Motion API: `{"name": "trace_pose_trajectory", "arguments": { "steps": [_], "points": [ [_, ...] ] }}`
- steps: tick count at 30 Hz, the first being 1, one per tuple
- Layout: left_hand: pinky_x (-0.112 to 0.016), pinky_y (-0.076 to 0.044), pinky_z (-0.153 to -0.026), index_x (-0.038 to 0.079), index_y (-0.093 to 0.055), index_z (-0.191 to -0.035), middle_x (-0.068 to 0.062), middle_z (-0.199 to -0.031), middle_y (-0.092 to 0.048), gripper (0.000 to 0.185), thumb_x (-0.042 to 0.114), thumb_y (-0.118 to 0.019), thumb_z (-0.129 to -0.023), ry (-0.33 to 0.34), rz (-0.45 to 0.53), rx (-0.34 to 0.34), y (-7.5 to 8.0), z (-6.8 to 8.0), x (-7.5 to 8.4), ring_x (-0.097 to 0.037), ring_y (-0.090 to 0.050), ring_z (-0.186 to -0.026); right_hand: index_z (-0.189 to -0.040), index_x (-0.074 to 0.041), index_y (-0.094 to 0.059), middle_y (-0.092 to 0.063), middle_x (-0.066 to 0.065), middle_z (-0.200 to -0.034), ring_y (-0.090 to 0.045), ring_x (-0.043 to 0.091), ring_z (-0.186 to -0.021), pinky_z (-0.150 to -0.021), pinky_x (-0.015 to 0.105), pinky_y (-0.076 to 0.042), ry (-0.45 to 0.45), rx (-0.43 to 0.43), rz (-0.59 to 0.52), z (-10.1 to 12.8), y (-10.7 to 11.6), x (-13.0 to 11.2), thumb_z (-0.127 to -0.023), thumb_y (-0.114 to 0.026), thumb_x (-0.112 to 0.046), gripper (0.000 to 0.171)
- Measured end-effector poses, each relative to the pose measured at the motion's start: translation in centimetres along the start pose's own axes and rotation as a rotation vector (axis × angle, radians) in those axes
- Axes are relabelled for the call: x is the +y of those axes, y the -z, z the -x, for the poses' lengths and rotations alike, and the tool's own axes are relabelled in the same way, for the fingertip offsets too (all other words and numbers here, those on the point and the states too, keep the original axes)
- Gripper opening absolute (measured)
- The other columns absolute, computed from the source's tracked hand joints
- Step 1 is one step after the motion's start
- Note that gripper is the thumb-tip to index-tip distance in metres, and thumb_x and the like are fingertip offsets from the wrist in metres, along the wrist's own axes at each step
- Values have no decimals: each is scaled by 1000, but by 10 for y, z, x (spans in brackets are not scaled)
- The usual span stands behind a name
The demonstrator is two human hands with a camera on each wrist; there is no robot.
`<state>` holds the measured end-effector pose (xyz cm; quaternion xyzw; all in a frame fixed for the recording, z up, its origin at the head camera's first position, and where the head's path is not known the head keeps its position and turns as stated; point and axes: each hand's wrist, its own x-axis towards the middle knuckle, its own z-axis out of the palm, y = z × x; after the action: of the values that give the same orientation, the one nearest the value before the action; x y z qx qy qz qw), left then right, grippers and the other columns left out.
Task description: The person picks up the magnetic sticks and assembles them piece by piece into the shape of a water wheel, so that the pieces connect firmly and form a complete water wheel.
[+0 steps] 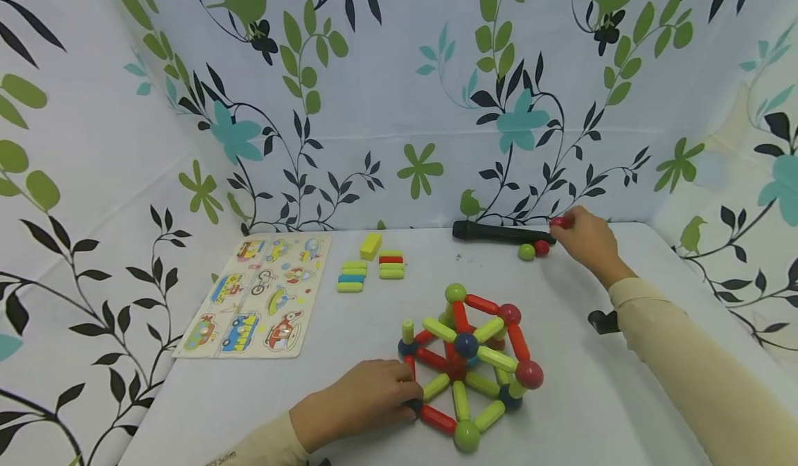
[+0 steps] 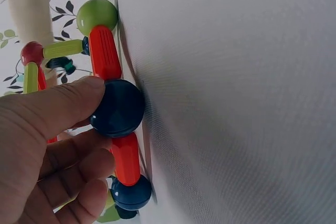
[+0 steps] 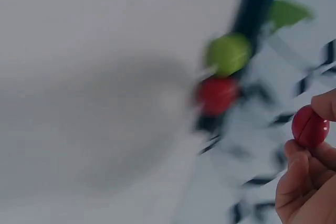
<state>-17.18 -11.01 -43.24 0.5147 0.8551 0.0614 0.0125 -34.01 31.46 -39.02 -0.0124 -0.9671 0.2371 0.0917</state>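
Observation:
A structure of red and yellow-green rods point(image 1: 461, 400) joined by coloured balls stands on the table's front half. My left hand point(image 1: 368, 397) is at its near left corner. In the left wrist view, thumb and fingers pinch a dark blue ball point(image 2: 119, 108) with a red rod on either side of it. At the back right, my right hand point(image 1: 589, 241) pinches a loose red ball point(image 3: 310, 126) between thumb and fingers, above the table. Just below it a green ball point(image 1: 526, 251) and another red ball point(image 1: 541, 248) lie side by side.
A long black bar point(image 1: 501, 233) lies along the back edge, behind the loose balls. A picture puzzle board point(image 1: 249, 300) occupies the left side. Several short rods point(image 1: 391, 265) and a yellow block point(image 1: 370, 246) sit near the back middle. A small black object point(image 1: 603, 322) is by the right sleeve.

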Motion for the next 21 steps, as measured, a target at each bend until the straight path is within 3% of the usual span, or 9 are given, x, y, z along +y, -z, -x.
{"name": "trace_pose_trajectory", "arguments": {
  "steps": [4, 7, 10, 15, 21],
  "points": [
    [-12, -47, -74, 26, -75, -107, 14, -92, -63, 20, 30, -81, -88, 19, -1, -20, 2, -1, 2, 2, -54, -80, -138, -3, -55, -67, 21, -119, -63, 37, -101, -81, 49, -55, 236, -46, -90, 12, 15, -75, -99, -63, -28, 48],
    [-11, -47, -73, 26, -75, -108, 14, -91, -63, 21, 30, -82, -88, 21, -5, -21, 3, -1, 3, 3, -54, -79, -135, -9, -63, -71, 11, -116, -65, 28, -102, -83, 44, -56, 472, -178, -80, 33, 17, -132, -96, -68, -23, 42],
    [-11, -46, -72, 26, -75, -108, 14, -93, -63, 22, 30, -82, -87, 21, -9, -12, 2, 0, 3, 3, -54, -80, -129, -17, -69, -71, -3, -110, -61, 18, -101, -82, 36, -54, 647, -340, 3, 58, 9, -180, -93, -72, -23, 37],
    [-11, -47, -71, 25, -75, -108, 14, -93, -63, 23, 29, -82, -87, 18, -8, 6, 0, 1, 2, 2, -54, -78, -125, -26, -69, -69, -13, -104, -55, 10, -97, -76, 28, -50, 708, -567, 188, 86, -14, -224, -92, -74, -29, 33],
    [-11, -46, -71, 25, -75, -107, 14, -91, -63, 23, 29, -83, -86, 7, -14, 18, -2, 2, 2, 2, -54, -77, -122, -28, -68, -64, -16, -96, -53, 11, -94, -72, 28, -49, 675, -660, 280, 95, -40, -230, -94, -72, -32, 29]
  ]
}}
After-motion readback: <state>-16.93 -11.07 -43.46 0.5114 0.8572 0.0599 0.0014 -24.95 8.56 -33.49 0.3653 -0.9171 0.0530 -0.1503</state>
